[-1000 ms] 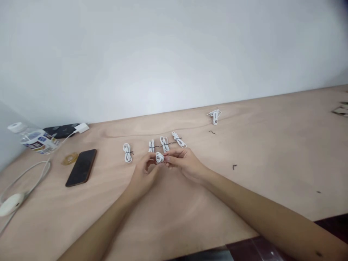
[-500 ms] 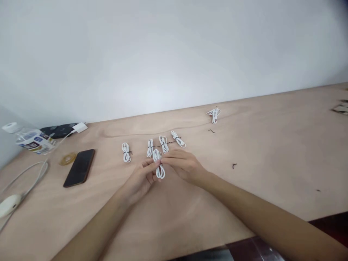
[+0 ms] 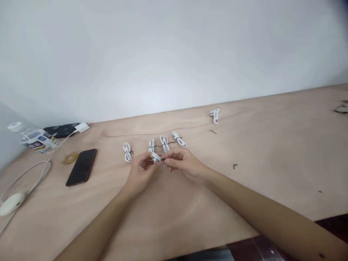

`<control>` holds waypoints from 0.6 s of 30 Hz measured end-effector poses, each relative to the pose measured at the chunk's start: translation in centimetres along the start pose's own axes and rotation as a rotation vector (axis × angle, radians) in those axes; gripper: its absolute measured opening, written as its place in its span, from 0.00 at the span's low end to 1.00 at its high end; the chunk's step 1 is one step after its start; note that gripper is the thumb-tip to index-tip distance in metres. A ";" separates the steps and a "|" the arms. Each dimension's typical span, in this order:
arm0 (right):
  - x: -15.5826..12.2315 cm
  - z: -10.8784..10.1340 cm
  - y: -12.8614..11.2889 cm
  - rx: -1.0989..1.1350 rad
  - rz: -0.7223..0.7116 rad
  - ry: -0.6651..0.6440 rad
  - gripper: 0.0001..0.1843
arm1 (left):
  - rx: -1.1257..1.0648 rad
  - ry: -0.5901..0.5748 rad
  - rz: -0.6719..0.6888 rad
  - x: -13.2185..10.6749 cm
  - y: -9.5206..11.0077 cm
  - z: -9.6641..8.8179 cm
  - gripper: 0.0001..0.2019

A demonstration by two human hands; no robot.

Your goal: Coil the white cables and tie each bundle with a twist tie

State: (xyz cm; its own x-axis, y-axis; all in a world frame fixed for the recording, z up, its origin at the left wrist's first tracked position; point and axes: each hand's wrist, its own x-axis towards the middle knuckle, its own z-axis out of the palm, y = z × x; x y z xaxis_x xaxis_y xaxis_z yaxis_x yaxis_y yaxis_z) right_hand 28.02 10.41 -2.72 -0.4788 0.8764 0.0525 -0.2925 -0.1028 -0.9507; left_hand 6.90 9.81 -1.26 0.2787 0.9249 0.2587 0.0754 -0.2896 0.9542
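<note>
My left hand (image 3: 143, 168) is closed around a coiled white cable (image 3: 156, 157), held just above the table. My right hand (image 3: 181, 161) pinches at the coil's right side, where a short dark twist tie (image 3: 162, 160) shows between the fingertips. The fingers of both hands hide much of the coil. Just beyond them lie three bundled white cables: one on the left (image 3: 151, 145), one in the middle (image 3: 164, 144) and one on the right (image 3: 179, 139), each with a dark tie. Another tied cable bundle (image 3: 127, 152) rests left of my left hand.
At the left are a phone (image 3: 81, 167), a roll of tape (image 3: 70, 158), a plastic bottle (image 3: 38, 139), a white adapter (image 3: 82, 127) and a round white device (image 3: 12, 203) with its cord. A looser white cable (image 3: 215, 116) lies near the wall, and a loose tie (image 3: 235, 166) to the right.
The held coil has tilted from upright to a foreshortened angle. My right hand's fingers have gone from lying flat over it to pinching at its side. The view shifted slightly.
</note>
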 end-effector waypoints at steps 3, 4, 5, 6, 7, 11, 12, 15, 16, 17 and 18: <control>0.0 0.1 -0.1 -0.197 -0.101 0.044 0.12 | 0.009 -0.019 -0.026 -0.1 -0.1 0.0 0.09; -0.1 0.1 -0.1 -0.272 -0.143 0.066 0.11 | 0.000 -0.031 -0.044 -0.2 0.0 0.0 0.09; -0.2 0.2 -0.2 -0.342 -0.186 0.085 0.09 | -0.014 -0.044 -0.068 -0.3 0.0 0.1 0.09; -0.3 0.3 -0.2 -0.408 -0.227 0.096 0.08 | -0.036 -0.059 -0.099 -0.4 0.0 0.1 0.10; -0.4 0.3 -0.3 -0.474 -0.266 0.095 0.07 | -0.068 -0.074 -0.137 -0.4 0.1 0.1 0.11; -0.7 0.1 -0.6 -0.738 -0.438 0.028 0.06 | -0.264 -0.133 -0.342 -0.5 0.4 0.0 0.13; -0.7 0.0 -0.6 -0.802 -0.487 0.001 0.07 | -0.316 -0.149 -0.398 -0.5 0.5 -0.1 0.13; -0.6 -0.2 -0.6 -0.971 -0.604 -0.083 0.10 | -0.428 -0.187 -0.547 -0.5 0.9 -0.3 0.12; -0.5 -0.2 -0.5 -1.012 -0.629 -0.097 0.11 | -0.450 -0.190 -0.579 -0.4 1.0 -0.3 0.12; -0.5 -0.2 -0.4 -1.041 -0.646 -0.103 0.11 | -0.457 -0.186 -0.597 -0.4 1.2 -0.3 0.12; -0.4 -0.2 -0.4 -1.054 -0.654 -0.100 0.11 | -0.451 -0.174 -0.599 -0.3 1.3 -0.4 0.12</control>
State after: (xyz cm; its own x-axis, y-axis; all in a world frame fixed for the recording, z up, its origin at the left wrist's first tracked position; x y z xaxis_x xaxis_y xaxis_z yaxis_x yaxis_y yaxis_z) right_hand 28.50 10.21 -2.45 -0.5680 0.5761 0.5878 0.2849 0.8076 -0.5163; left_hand 6.53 9.23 -0.09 0.4624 0.8293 -0.3136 -0.1261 0.4117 0.9026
